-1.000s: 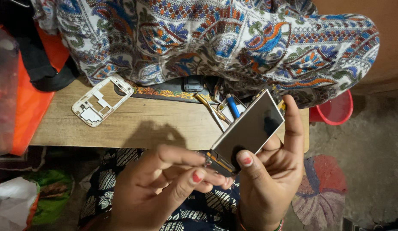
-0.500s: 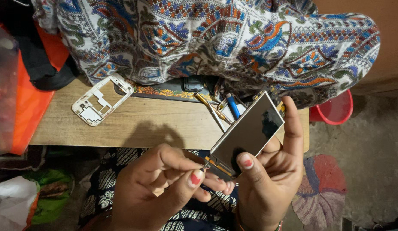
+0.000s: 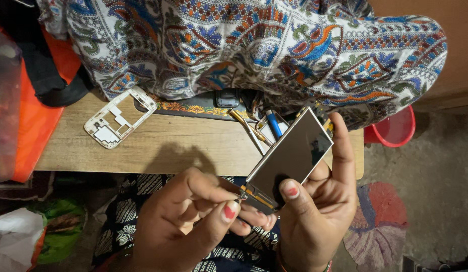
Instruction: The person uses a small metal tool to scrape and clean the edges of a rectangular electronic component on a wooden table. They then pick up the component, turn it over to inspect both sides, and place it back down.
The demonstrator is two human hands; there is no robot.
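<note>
right hand [image 3: 319, 216]: gripping the display panel, thumb pressed on its lower face, forefinger up along its right edge
left hand [image 3: 193, 221]: fingers curled and pinched at the panel's lower left corner, on the yellow connector strip; cannot tell if it holds a small tool
display panel [image 3: 290, 156]: dark glossy rectangle, tilted, held up in the air over the near edge of the table, between the two hands
lap: black and white patterned fabric [image 3: 143, 201] under the hands
rug [image 3: 377, 221]: reddish, on the floor at lower right
green bag [image 3: 60, 229]: on the floor lower left, white bag just beside it
table [image 3: 158, 151]: pale wood, beyond the hands
white phone frame [image 3: 120, 117]: lying flat on table, left side, well apart from the panel
blue-tipped tool [image 3: 273, 123]: on table just behind the panel, beside thin metal tweezers [image 3: 246, 130]
small dark part [image 3: 227, 98]: at far table edge
printed cloth [image 3: 254, 45]: paisley, draped across far side of table
orange bag [image 3: 35, 121]: left of table
red tub [image 3: 395, 128]: on floor, right of table
</note>
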